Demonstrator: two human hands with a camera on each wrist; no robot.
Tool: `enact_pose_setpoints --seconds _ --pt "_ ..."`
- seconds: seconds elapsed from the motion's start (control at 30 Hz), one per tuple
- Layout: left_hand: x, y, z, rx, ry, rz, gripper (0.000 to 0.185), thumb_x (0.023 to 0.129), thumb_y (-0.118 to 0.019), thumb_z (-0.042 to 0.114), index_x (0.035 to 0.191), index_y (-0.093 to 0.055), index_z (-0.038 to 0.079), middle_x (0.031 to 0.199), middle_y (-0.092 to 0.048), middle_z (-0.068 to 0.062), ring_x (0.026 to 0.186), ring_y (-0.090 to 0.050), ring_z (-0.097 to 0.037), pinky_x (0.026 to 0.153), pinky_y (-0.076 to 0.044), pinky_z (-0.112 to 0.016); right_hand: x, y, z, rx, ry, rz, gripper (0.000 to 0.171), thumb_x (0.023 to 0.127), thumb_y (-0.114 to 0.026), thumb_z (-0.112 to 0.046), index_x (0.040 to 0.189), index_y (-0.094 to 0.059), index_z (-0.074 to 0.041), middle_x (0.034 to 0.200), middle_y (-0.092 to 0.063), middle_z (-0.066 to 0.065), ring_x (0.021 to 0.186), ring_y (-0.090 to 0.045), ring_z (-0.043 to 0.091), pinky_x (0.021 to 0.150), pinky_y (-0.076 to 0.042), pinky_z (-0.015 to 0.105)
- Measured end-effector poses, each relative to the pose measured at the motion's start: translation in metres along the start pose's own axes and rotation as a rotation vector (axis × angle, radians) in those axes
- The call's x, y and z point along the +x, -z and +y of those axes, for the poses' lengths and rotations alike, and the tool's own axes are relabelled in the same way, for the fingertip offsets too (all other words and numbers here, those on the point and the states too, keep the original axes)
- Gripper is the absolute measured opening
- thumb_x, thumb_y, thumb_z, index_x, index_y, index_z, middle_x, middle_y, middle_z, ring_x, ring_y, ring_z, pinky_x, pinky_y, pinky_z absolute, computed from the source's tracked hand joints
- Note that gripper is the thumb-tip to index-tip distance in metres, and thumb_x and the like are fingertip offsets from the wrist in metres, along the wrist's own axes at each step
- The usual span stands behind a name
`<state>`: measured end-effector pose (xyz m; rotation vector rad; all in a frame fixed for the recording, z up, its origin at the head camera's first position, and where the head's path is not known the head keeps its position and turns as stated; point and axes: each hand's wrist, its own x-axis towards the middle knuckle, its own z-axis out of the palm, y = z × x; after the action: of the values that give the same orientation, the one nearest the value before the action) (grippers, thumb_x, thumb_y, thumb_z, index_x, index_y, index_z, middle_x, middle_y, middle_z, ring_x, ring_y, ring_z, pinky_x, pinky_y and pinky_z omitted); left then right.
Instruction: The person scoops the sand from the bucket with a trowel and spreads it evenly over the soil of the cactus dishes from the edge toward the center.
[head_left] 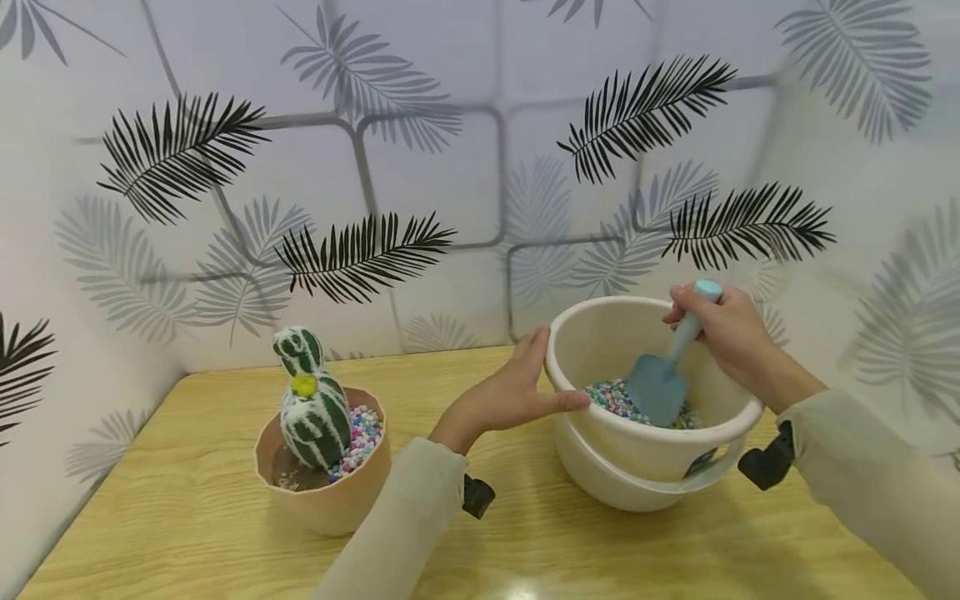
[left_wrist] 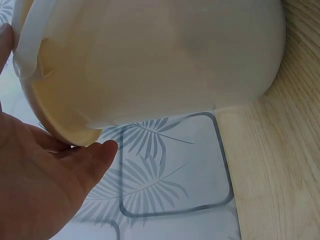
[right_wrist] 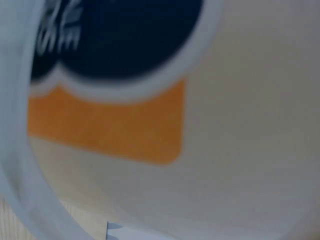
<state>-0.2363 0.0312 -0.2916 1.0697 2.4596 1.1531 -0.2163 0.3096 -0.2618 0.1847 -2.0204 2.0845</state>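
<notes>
A white bucket (head_left: 637,446) stands on the table at the right, with small multicoloured pebbles (head_left: 611,398) inside. My right hand (head_left: 731,329) grips the handle of a blue toy shovel (head_left: 658,390), whose blade rests in the pebbles. The left hand (head_left: 510,392) lies against the bucket's left rim, thumb and fingers spread apart. In the left wrist view that hand (left_wrist: 45,175) touches the rim close to where the bucket's handle (left_wrist: 30,45) joins. Filling the right wrist view is the bucket's side (right_wrist: 250,150) with an orange and dark blue label (right_wrist: 115,120).
Left of my left forearm stands an orange-pink pot (head_left: 330,508) with a green cactus (head_left: 318,421) bearing a yellow flower. Coloured pebbles (head_left: 363,437) fill part of it, beside brown material (head_left: 296,475). Leaf-patterned wall covering (head_left: 450,183) rises behind the wooden table (head_left: 180,467).
</notes>
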Motion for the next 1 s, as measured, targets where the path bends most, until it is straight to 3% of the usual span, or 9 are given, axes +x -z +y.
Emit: enact_pose_setpoints --seconds 0.17,0.27,0.53,0.63,0.8,0.87,1.0 --pt "0.000 -0.005 0.001 -0.018 0.042 -0.002 0.099 0.082 -0.071 0.045 0.154 -0.009 0.014 0.158 -0.012 -0.010 0.144 -0.021 -0.025 0.114 -0.028 -0.048 -0.003 -0.002 0.001 0.083 0.123 0.091 0.017 0.093 -0.059 -0.006 0.077 -0.057 -0.011 0.068 -0.059 -0.005 0.070 -0.060 0.006 0.072 -0.050 0.016" --pt "0.000 -0.005 0.001 -0.023 0.058 -0.010 0.103 0.082 -0.071 0.045 0.154 -0.005 0.015 0.159 -0.008 -0.010 0.146 -0.018 -0.026 0.114 -0.027 -0.049 -0.002 -0.001 0.001 0.080 0.130 0.104 0.015 0.093 -0.059 -0.006 0.079 -0.056 -0.010 0.069 -0.058 -0.005 0.071 -0.060 0.007 0.072 -0.049 0.017" --pt "0.000 -0.001 0.002 -0.019 0.061 -0.020 0.106 0.083 -0.070 0.047 0.154 0.001 0.015 0.160 -0.002 -0.010 0.146 -0.014 -0.026 0.115 -0.025 -0.049 0.003 0.005 0.000 -0.310 -0.126 0.092 0.019 0.097 -0.053 -0.030 0.083 -0.061 -0.020 0.072 -0.061 -0.019 0.084 -0.055 0.001 0.078 -0.042 0.014" --pt "0.001 0.000 0.002 -0.024 0.052 -0.024 0.104 0.083 -0.070 0.044 0.154 0.000 0.014 0.160 -0.003 -0.010 0.146 -0.014 -0.026 0.115 -0.025 -0.049 0.004 0.002 0.000 -0.483 -0.125 0.134 0.024 0.097 -0.052 -0.034 0.089 -0.060 -0.013 0.072 -0.059 -0.018 0.080 -0.052 0.001 0.073 -0.042 0.018" --pt "0.002 0.000 0.003 -0.031 0.052 -0.027 0.103 0.083 -0.071 0.042 0.154 -0.002 0.014 0.159 -0.005 -0.010 0.146 -0.015 -0.026 0.114 -0.026 -0.049 0.002 -0.004 -0.001 -0.801 -0.107 0.185 0.042 0.098 -0.047 -0.039 0.101 -0.048 0.003 0.088 -0.052 0.010 0.080 -0.051 0.019 0.068 -0.043 0.031" --pt "0.001 0.000 0.002 -0.033 0.055 -0.031 0.103 0.083 -0.071 0.043 0.154 -0.002 0.015 0.159 -0.005 -0.010 0.146 -0.015 -0.026 0.114 -0.026 -0.049 0.000 -0.006 -0.001 -0.869 -0.099 0.185 0.046 0.099 -0.045 -0.039 0.106 -0.041 0.006 0.091 -0.046 0.018 0.083 -0.047 0.028 0.068 -0.041 0.036" --pt "0.001 0.000 0.001 -0.032 0.064 -0.034 0.105 0.083 -0.071 0.044 0.154 0.000 0.015 0.160 -0.003 -0.010 0.146 -0.014 -0.027 0.115 -0.025 -0.049 -0.002 -0.008 -0.001 -0.947 -0.053 0.198 0.053 0.099 -0.045 -0.038 0.122 -0.032 0.008 0.089 -0.046 0.021 0.080 -0.051 0.036 0.064 -0.043 0.040"
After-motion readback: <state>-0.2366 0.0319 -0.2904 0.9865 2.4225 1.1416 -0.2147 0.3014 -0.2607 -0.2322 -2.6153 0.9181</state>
